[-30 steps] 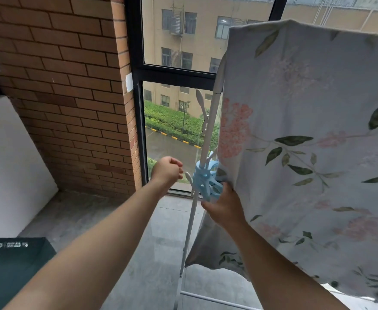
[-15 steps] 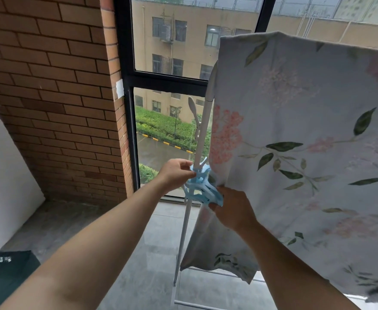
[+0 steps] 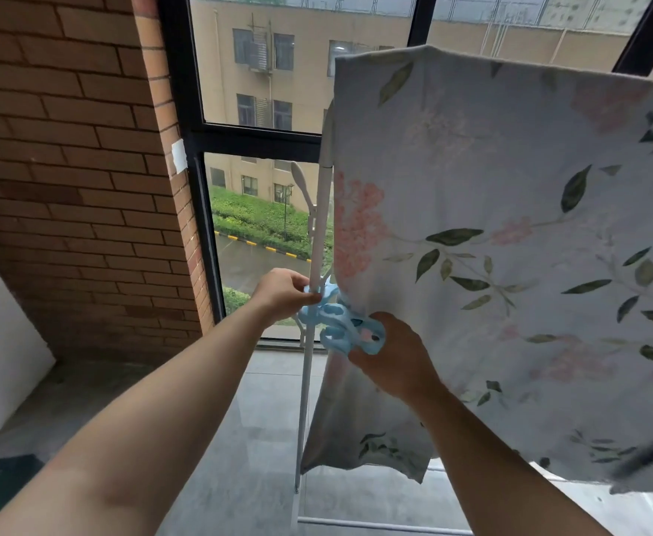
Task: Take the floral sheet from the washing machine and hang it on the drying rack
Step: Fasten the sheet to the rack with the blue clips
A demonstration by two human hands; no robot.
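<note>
Head view: left hand [image 3: 282, 294] grips rack pole [image 3: 317, 234], right hand [image 3: 394, 361] pinches clip [image 3: 340, 323]; squeeze it fully over sheet [image 3: 510, 226] edge.

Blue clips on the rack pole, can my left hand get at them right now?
Probably yes: the left hand is at the rack pole with its fingers curled on the blue clips, nothing between. The right hand grips their lower end.

left hand [image 3: 280, 297] and right hand [image 3: 394, 361] hold blue clips [image 3: 340, 326] by floral sheet [image 3: 510, 245].
</note>
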